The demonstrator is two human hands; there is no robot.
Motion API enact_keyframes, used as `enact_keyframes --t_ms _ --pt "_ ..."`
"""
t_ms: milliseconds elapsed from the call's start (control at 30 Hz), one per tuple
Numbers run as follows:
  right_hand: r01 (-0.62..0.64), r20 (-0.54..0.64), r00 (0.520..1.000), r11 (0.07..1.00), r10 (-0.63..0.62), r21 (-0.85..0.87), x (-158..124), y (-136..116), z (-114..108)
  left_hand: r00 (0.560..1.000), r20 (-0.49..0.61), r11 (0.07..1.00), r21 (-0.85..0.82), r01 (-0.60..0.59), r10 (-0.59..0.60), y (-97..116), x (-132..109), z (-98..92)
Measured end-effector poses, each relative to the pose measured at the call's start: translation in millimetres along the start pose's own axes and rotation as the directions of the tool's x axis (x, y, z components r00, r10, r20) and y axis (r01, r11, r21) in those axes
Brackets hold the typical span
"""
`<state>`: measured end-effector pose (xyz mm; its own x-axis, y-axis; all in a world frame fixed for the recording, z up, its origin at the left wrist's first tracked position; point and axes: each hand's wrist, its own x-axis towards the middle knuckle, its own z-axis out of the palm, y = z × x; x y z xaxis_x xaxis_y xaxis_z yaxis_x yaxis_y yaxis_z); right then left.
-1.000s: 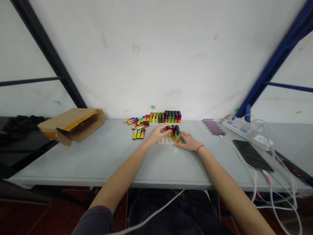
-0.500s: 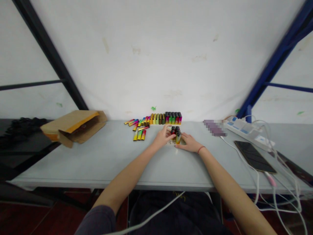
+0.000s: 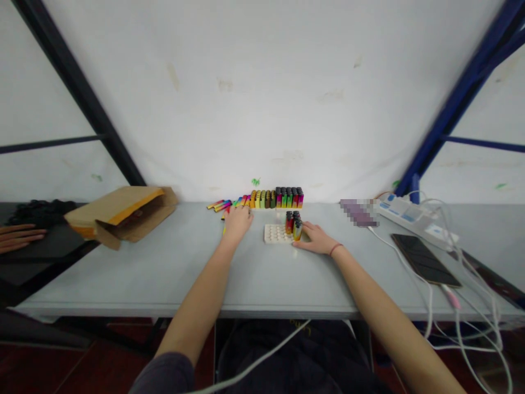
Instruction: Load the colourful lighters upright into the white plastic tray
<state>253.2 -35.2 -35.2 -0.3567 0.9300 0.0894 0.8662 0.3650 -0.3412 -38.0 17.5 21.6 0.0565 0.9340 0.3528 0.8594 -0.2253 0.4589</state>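
Observation:
A white tray with rows of holes [image 3: 275, 234] lies on the table. Several lighters with black tops [image 3: 290, 223] stand upright at its right end. My right hand [image 3: 318, 239] is at that end, thumb at the front corner and fingers behind, closed around the tray's edge close to a yellowish lighter [image 3: 297, 231]. To the left, my left hand [image 3: 238, 221] lies over a pile of shiny multicoloured lighter bodies [image 3: 222, 206], fingers apart and reaching forward. It covers part of the pile, and its fingertips are partly hidden.
Against the wall stand rows of black-topped lighters [image 3: 289, 198] and yellow-green pieces [image 3: 263, 199]. An open cardboard box [image 3: 123, 210] is at the left. A phone [image 3: 426, 260], power strip [image 3: 418, 221] and cables lie right. Another person's hand [image 3: 20, 238] shows at far left.
My left hand has left the tray and moved left onto the multicoloured pile, uncovering the tray's left part. My right hand stays at the tray. Another person's hand has appeared at far left.

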Motion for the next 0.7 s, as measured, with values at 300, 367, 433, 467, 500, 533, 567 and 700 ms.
enact_keyframes --t_ms 300,367,433,467,500,533,567,700 --pt "-0.002 0.005 1.000 1.000 0.002 -0.006 0 0 -1 0.962 0.059 0.958 0.132 0.256 -0.265 -32 12 -2.1" --pt "-0.005 0.011 1.000 1.000 0.005 -0.004 -1 -1 -2 0.965 0.050 0.962 0.106 0.252 -0.258 -28 11 1.6" --pt "-0.004 0.014 1.000 1.000 0.004 -0.003 -1 -2 -2 0.964 0.085 0.963 0.116 0.242 -0.253 -24 8 3.6" --pt "-0.004 0.014 1.000 1.000 0.004 -0.004 -1 -2 -2 0.963 0.113 0.964 0.130 0.231 -0.246 -21 7 4.1" --pt "-0.004 0.014 1.000 1.000 0.004 -0.006 -1 -2 -2 0.962 0.139 0.966 0.140 0.217 -0.237 -19 5 4.2" --pt "-0.005 0.014 1.000 1.000 0.005 -0.009 -1 -2 -2 0.962 0.152 0.969 0.135 0.207 -0.227 -17 4 4.2" --pt "-0.006 0.013 1.000 1.000 0.006 -0.011 -1 -2 -1 0.964 0.154 0.973 0.117 0.201 -0.218 -16 3 4.1" --pt "-0.004 0.008 1.000 1.000 0.004 -0.010 0 0 -1 0.971 0.085 0.965 -0.120 0.232 -0.222 -11 2 4.1"
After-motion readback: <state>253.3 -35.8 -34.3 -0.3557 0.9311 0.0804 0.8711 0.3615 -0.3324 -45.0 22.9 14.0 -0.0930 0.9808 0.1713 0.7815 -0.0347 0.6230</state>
